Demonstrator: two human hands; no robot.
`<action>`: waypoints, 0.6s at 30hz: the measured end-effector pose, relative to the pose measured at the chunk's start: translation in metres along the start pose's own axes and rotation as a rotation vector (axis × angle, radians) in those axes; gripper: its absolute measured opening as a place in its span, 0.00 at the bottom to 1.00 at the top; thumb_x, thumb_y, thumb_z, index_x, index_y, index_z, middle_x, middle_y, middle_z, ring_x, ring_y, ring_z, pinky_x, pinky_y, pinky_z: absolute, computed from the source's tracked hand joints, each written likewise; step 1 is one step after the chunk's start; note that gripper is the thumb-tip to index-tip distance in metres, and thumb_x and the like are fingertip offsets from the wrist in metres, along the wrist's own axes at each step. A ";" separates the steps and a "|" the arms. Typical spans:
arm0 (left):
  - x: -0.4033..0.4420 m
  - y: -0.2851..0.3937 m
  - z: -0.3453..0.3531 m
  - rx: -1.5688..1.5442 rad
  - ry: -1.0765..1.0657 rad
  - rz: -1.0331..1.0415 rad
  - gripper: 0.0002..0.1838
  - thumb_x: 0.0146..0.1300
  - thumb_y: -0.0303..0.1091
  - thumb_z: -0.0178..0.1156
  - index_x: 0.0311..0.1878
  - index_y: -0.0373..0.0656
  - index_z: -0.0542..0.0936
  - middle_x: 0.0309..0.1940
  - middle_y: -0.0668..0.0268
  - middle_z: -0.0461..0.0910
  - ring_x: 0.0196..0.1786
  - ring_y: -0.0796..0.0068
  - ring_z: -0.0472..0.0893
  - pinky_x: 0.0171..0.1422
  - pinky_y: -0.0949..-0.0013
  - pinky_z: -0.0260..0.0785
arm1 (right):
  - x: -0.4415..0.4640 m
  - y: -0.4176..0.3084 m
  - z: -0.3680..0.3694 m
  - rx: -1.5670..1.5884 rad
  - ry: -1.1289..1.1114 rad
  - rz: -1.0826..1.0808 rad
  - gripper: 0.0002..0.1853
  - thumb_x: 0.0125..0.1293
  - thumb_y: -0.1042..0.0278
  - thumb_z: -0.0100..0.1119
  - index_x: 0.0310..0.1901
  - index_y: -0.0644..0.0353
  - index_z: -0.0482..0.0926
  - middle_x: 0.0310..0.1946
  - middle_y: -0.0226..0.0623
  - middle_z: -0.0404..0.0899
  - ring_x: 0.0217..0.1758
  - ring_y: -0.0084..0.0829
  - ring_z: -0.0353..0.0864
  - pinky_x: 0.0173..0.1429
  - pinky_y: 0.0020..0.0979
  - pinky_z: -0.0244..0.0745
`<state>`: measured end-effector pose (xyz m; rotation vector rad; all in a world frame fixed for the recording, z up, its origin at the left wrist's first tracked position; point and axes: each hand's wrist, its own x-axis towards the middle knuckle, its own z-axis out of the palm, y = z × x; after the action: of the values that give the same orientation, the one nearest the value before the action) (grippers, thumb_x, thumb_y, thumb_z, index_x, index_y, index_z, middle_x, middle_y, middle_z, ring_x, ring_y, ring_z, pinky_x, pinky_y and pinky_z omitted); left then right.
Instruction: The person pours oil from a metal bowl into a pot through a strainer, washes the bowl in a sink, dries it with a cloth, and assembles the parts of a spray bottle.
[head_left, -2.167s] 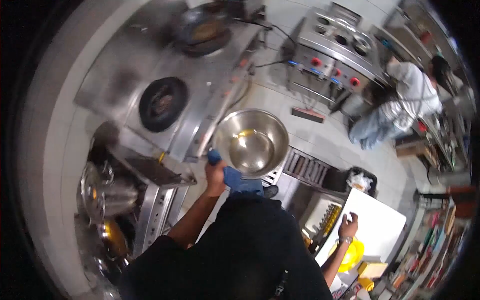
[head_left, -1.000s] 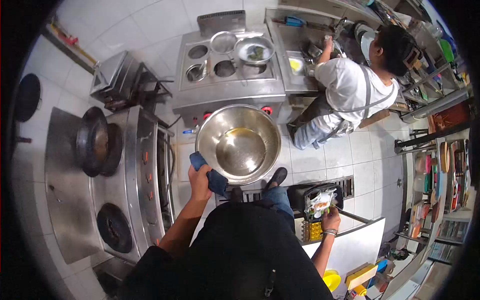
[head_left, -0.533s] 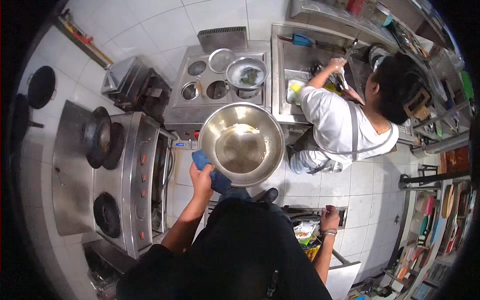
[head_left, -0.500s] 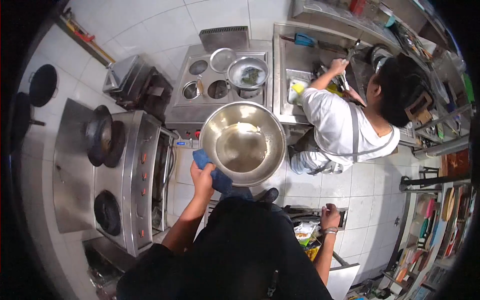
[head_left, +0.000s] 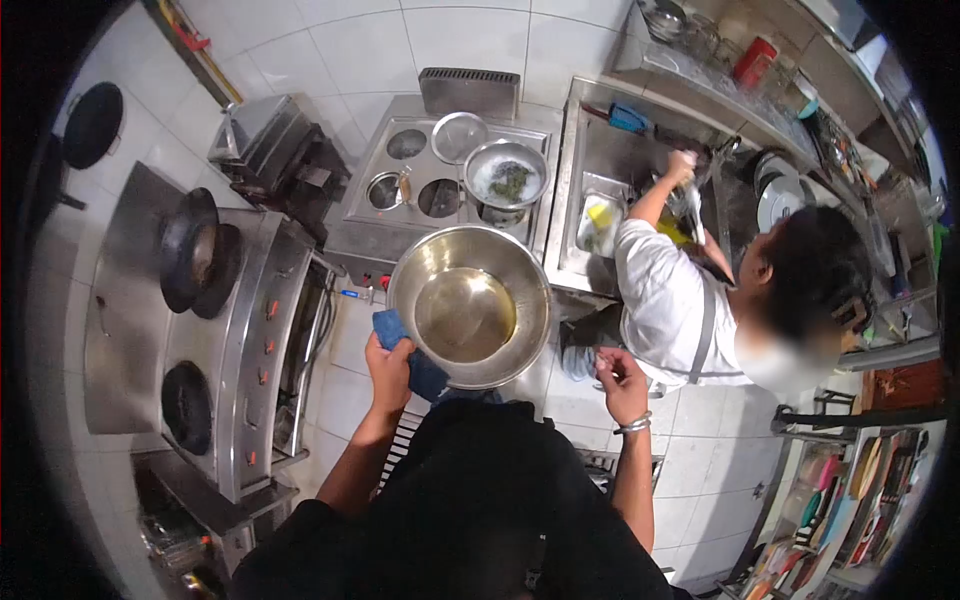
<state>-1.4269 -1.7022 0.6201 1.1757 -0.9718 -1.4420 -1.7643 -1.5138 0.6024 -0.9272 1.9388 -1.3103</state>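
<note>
A large steel bowl (head_left: 470, 305) with a little yellowish liquid in its bottom is in front of my body. My left hand (head_left: 392, 372) grips the bowl's near-left rim through a folded blue cloth (head_left: 428, 376). To the right of the bowl, not touching it, my right hand (head_left: 622, 385) is raised with its fingers curled together, a bracelet at the wrist. Whatever its fingertips pinch, if anything, is too small to make out. Beyond the bowl, a pan (head_left: 506, 176) with dark green food in cloudy liquid rests on the steel cooker (head_left: 350, 236).
A co-worker in a white shirt (head_left: 668, 300) leans over the sink (head_left: 590, 270) at the right, close to my right hand. Woks (head_left: 187, 408) sit on the stove (head_left: 240, 370) at the left. Shelves with utensils (head_left: 850, 490) stand at the lower right.
My right hand has moved up and forward from beside the bin toward the bowl's right side. My left hand still holds the bowl with the cloth. The view has shifted closer to the cooker and sink.
</note>
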 end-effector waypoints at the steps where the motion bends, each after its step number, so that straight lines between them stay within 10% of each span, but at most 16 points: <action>1: 0.002 0.004 0.000 -0.053 0.004 -0.007 0.12 0.52 0.21 0.56 0.41 0.41 0.76 0.31 0.72 0.78 0.31 0.80 0.77 0.39 0.74 0.70 | 0.012 -0.009 0.003 -0.030 0.001 -0.046 0.12 0.67 0.70 0.64 0.51 0.60 0.79 0.33 0.28 0.81 0.36 0.18 0.78 0.37 0.23 0.72; 7: 0.029 0.000 -0.023 -0.078 0.051 0.002 0.17 0.51 0.18 0.57 0.47 0.37 0.77 0.37 0.69 0.81 0.38 0.76 0.80 0.46 0.71 0.72 | 0.071 -0.038 -0.007 0.001 0.039 -0.064 0.12 0.68 0.72 0.62 0.52 0.62 0.78 0.39 0.30 0.81 0.39 0.19 0.78 0.45 0.22 0.76; 11: 0.043 0.003 -0.039 -0.037 0.150 -0.002 0.17 0.51 0.18 0.57 0.47 0.36 0.77 0.37 0.67 0.81 0.38 0.75 0.80 0.47 0.70 0.72 | 0.078 -0.049 -0.003 0.201 0.085 -0.019 0.26 0.70 0.71 0.60 0.67 0.63 0.66 0.61 0.43 0.75 0.48 0.25 0.80 0.47 0.25 0.78; 18: 0.055 0.022 -0.052 -0.103 0.182 0.057 0.13 0.50 0.20 0.59 0.42 0.38 0.75 0.30 0.69 0.77 0.32 0.75 0.77 0.38 0.72 0.71 | 0.080 -0.053 0.028 0.095 0.378 -0.107 0.26 0.68 0.74 0.62 0.65 0.65 0.66 0.61 0.45 0.73 0.44 0.28 0.81 0.39 0.25 0.79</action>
<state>-1.3729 -1.7604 0.6210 1.1717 -0.7903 -1.2998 -1.7760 -1.6072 0.6352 -0.7886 2.1035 -1.7259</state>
